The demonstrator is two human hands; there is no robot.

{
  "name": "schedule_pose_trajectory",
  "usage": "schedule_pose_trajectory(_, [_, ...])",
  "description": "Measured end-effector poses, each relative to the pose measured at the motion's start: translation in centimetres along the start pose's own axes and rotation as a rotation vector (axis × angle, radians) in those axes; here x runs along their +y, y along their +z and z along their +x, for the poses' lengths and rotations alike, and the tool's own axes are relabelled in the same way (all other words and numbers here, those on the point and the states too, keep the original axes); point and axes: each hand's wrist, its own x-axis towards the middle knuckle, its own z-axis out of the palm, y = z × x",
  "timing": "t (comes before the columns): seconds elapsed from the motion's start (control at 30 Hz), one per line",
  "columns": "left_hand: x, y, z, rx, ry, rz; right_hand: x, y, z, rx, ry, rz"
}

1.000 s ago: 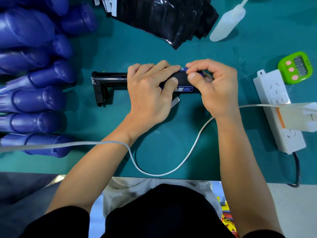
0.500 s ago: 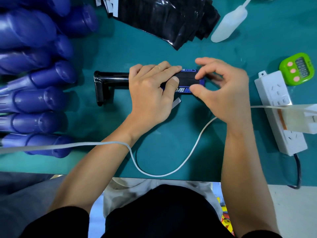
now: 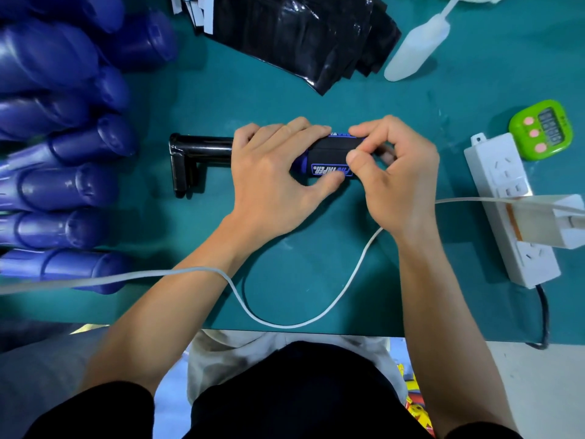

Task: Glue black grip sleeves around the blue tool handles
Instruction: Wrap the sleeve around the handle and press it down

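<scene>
Head view: the black grip sleeve [image 3: 329, 153] sits wrapped on the blue tool handle [image 3: 301, 162] at the middle of the desk [image 3: 316, 267]. Its printed label faces near, and blue shows at its left end and far edge.
Left hand [image 3: 272, 182]: it grips the handle from above, with fingers curled over the far side and the thumb tucked under the label's near edge.
Right hand [image 3: 395, 175]: thumb and forefinger pinch the sleeve's right end, and the other fingers curl behind.
Black holder [image 3: 196, 148]: a dark metal bar with a bent foot juts left from under the left hand. The handle seems to be mounted on it, but the joint is hidden.
Bare handles [image 3: 63, 185]: these lie stacked along the left edge, well apart from the work.
Sleeve stock [image 3: 300, 36]: a glossy black pile sits at the far side.
Right side: a white power strip [image 3: 506, 201] lies with a green timer [image 3: 541, 131] just beyond it.
Cable [image 3: 300, 323]: it is white and loops near the desk's edge, crossing the left forearm.
Sleeve risk: the wrap is probably being pressed home. If the pinch lets go before the glue takes, the end may lift. Uneven pressure could set the sleeve crooked, leaving more blue bare on one side.
Glue risk: squeeze-out at the edge could stick to the fingers or smear the label.
Cable risk: a tug of the forearm could drag the cable and jolt the handle.
</scene>
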Motion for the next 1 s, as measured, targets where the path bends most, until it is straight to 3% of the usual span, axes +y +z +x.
schedule_pose_trajectory(0.2, [-0.4, 0.3, 0.0, 0.001, 0.054, 0.018, -0.2, -0.3, -0.1, -0.003, 0.034, 0.024])
schedule_pose_trajectory(0.37, [-0.5, 0.3, 0.0, 0.009, 0.059, -0.010, -0.5, -2.2, 0.6, -0.185, 0.131, 0.189])
schedule_pose_trajectory(0.43, [-0.7, 0.4, 0.0, 0.016, 0.069, -0.021, -0.6, -2.4, 0.9, -0.081, 0.166, 0.295])
schedule_pose_trajectory(0.57, [-0.9, 0.8, -0.2, 0.064, 0.096, -0.013, -0.8, -2.1, 1.5, 0.324, 0.135, 0.256])
schedule_pose_trajectory(0.67, [-1.2, 1.0, 0.2, 0.148, 0.134, 0.028, -0.6, -2.0, 2.0, 0.459, 0.111, 0.236])
schedule_pose_trajectory(0.83, [-1.9, 1.1, 0.9, 0.247, 0.150, 0.077, -0.5, -1.4, 5.2, 0.391, 0.196, 0.111])
schedule_pose_trajectory(1.0, [-1.7, 1.1, 0.6, 0.242, 0.141, 0.078, 1.1, -0.5, 8.5, 0.224, 0.207, 0.008])
